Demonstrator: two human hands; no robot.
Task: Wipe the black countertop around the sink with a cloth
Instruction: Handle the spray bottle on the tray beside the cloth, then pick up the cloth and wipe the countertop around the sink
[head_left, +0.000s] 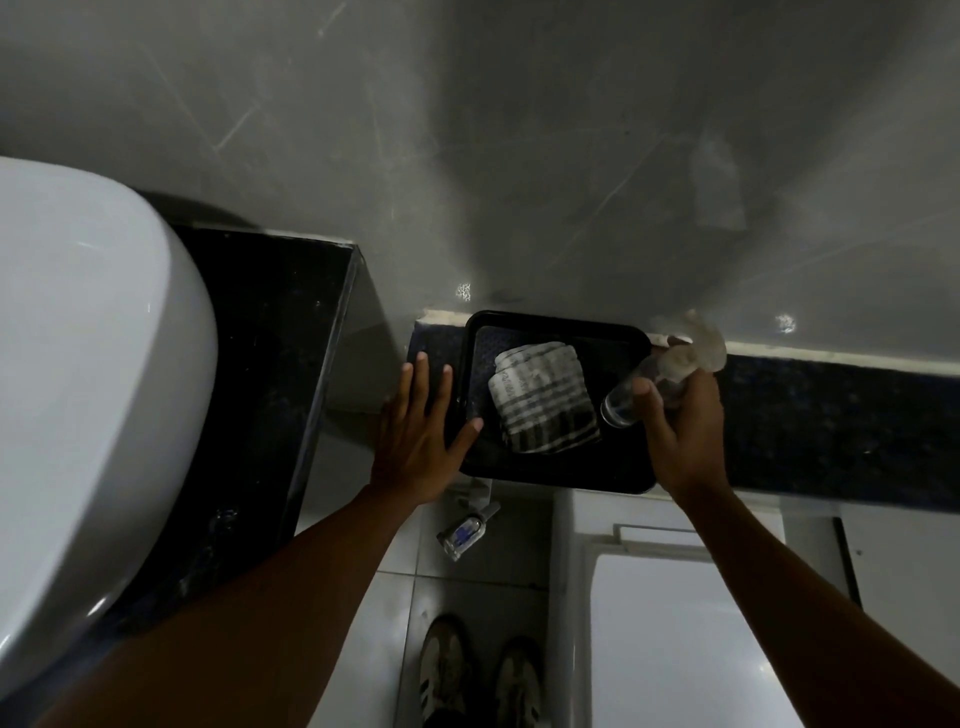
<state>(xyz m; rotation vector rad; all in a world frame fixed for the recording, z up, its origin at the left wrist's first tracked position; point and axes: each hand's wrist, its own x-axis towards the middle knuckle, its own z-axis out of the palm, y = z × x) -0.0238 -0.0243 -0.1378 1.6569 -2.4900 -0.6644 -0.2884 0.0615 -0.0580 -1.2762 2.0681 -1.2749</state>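
Nearest the camera, two bare forearms extend forward from the lower edge of the view. Below and between them, a pair of shoes (485, 675) stands on the pale floor tiles (363, 649). A small clear bottle (466, 530) lies on the floor just ahead of the shoes.

The left hand (421, 431) is fully open, fingers spread and flat, holding nothing. It sits at the left rim of a black tray (550, 475), with the thumb over the rim; contact with the tray cannot be confirmed.

The right hand (680, 410) is closed around a clear spray bottle (631, 392), tilted with its base toward the tray. A pale crumpled item is blurred at the bottle's upper end.

A folded striped cloth (540, 402) lies inside the tray, apart from both hands.

The tray rests on a dark speckled ledge (831, 415) against the grey wall (519, 156).

At left, the white sink (83, 389) sits on the black countertop (270, 338), well apart from the cloth.
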